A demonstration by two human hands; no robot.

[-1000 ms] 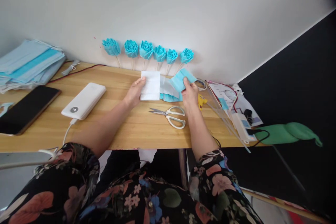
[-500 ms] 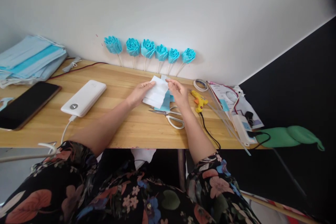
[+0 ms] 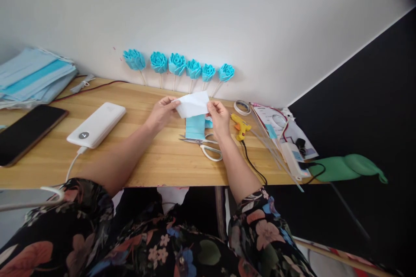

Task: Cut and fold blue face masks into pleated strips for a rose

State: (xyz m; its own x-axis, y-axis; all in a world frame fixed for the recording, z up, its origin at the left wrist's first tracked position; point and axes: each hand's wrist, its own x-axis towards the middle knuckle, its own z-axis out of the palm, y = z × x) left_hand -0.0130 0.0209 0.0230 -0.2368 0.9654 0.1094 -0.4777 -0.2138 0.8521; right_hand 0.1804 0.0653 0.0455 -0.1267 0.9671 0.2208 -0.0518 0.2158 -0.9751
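My left hand (image 3: 161,112) and my right hand (image 3: 218,117) each pinch one end of a white rectangular sheet (image 3: 193,104), lifted a little above the wooden table (image 3: 156,156). Under the sheet lies a folded blue mask piece (image 3: 195,128). White-handled scissors (image 3: 203,145) lie just in front of it, near my right wrist. Several blue flowers on sticks (image 3: 177,64) lean against the wall behind my hands.
A white power bank (image 3: 96,124) with a cable and a dark phone (image 3: 26,132) lie at the left. A stack of blue masks (image 3: 32,77) sits far left. A yellow glue gun (image 3: 240,126), a tape roll (image 3: 241,107), papers and a green object (image 3: 344,167) are at the right.
My right hand let go of the blue piece at the right and came to the white sheet. Both hands lifted the sheet off the table; the blue piece now lies beneath it.
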